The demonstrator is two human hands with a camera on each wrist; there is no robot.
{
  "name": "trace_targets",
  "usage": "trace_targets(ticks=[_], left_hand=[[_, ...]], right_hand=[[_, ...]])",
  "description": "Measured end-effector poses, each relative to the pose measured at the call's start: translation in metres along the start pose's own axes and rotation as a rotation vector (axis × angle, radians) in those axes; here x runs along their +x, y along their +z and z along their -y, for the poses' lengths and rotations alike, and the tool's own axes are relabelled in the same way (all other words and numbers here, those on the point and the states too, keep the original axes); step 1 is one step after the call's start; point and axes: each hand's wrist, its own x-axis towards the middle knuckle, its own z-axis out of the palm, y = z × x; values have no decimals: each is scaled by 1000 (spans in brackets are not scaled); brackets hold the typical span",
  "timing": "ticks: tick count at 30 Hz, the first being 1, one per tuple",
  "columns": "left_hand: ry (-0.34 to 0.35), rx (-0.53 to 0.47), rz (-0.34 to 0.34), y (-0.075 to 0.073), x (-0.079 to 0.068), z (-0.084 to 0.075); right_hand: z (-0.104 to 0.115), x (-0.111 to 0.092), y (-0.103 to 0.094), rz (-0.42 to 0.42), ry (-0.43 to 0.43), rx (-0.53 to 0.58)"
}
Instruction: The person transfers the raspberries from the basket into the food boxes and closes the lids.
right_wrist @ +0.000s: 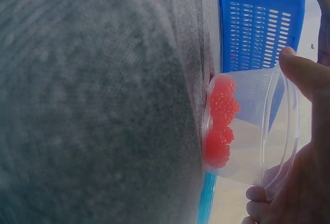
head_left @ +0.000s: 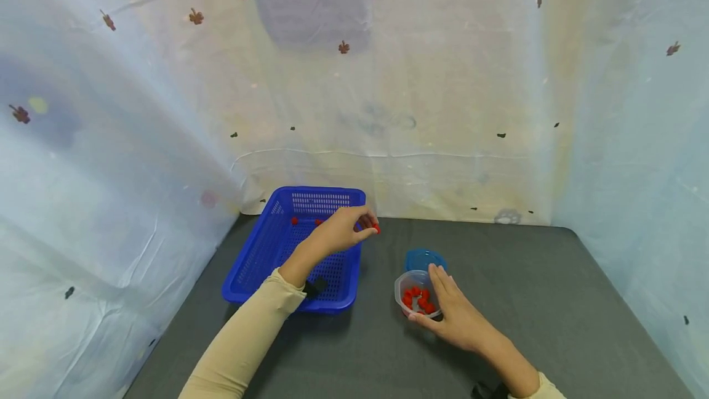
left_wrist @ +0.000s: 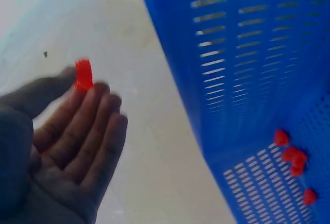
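Note:
My left hand (head_left: 340, 231) pinches a small red bumpy piece (left_wrist: 84, 74) between thumb and index fingertip, the other fingers extended. It is over the right rim of a blue perforated plastic basket (head_left: 242, 273). Inside that basket lie several more red pieces (left_wrist: 294, 155), raspberry-like in shape. My right hand (head_left: 455, 310) holds a clear plastic tub (right_wrist: 252, 152) at its rim, thumb on one side and fingers on the other. The tub stands upright on the table, and several red bumpy pieces (right_wrist: 223, 110) cover part of its bottom.
A blue lid (head_left: 424, 257) lies on the dark grey table (head_left: 532, 300) just behind the tub. The basket stands to the left of the tub. Patterned cloth (head_left: 388, 109) hangs behind the table and along both sides.

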Motion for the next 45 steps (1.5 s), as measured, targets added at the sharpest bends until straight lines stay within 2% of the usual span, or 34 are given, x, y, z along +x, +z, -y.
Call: trace_targets(ticks=[11,23,28,37,45], left_hand=[[92,-13,74,13,0,-36],[138,-14,170,33,4,-57],[151,28,198,39,4,-68],[151,56,257,53,7,-78],[145,109,282,60,8,-77]], right_hand=[[-2,1,0,18,11,9],[-2,0,-2,30,19,14],[-3,0,-1,23,14,18],[-3,-1,-2,27,-9,40],[-3,-2,-3,26,-11,41]])
